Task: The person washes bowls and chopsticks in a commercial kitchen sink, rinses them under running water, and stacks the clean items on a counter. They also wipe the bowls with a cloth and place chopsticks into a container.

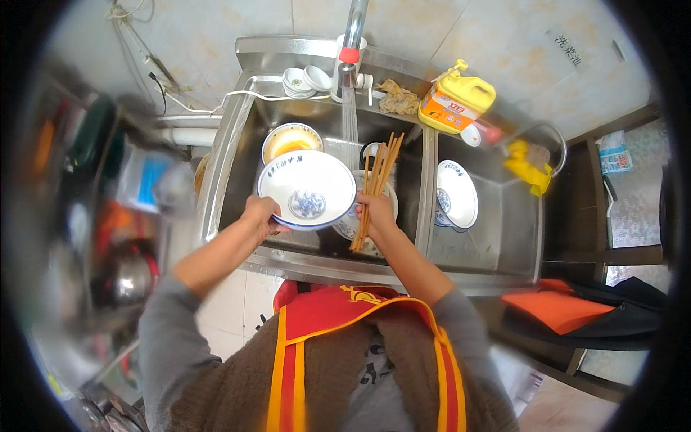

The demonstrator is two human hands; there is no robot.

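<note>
My left hand (pixel 263 215) grips the near left rim of a large white bowl (pixel 280 186) with a blue floral pattern in its bottom. In my right hand (pixel 378 211) is a bundle of wooden chopsticks (pixel 383 167), held upright beside the bowl's right rim. The bowl is tilted and hangs over the left basin (pixel 245 146) of a stainless steel sink. Behind it a second bowl (pixel 291 141) contains some yellow-orange liquid. Under my right hand, partly hidden, lie more patterned dishes (pixel 390 201). Water (pixel 349 119) streams from the faucet (pixel 347 75) behind the bowl.
Another blue-and-white bowl (pixel 459 194) leans in the right basin (pixel 496 237). Along the back ledge are stacked small dishes (pixel 299 86), a crumpled cloth (pixel 398 97) and a yellow detergent jug (pixel 459 100). A yellow rubber glove (pixel 523 164) hangs at the right basin's far corner.
</note>
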